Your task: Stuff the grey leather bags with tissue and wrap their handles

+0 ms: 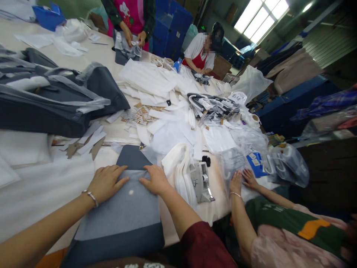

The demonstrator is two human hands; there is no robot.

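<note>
Has the grey bag [119, 243] lying at the near edge of the tabletop [97, 59], right before the body, dark at both ends, with a pale sheet [119, 214] across the middle and a small white spot on that sheet. Rests the left hand [108, 181] and right hand [156, 180] on the sheet's upper edge, one toward each side, apart, thumbs pointing inward; cannot tell of any pinch at the fingertips. Wears a bracelet [91, 198] on the left wrist. Has folded white strips [181, 173] and a tape dispenser [199, 184] just beyond the right forearm. Faces scattered tags [141, 114] past the bag, a heap of bags [103, 89] farther left, and white sheeting [47, 201] near the left arm. Sits or stands beside a co-worker on the right, with hands [236, 182] laid on clear plastic [232, 162] near a blue card [255, 163]. Faces, across the tabletop, two more people, in a pink apron [131, 15] and a red apron [199, 61].
</note>
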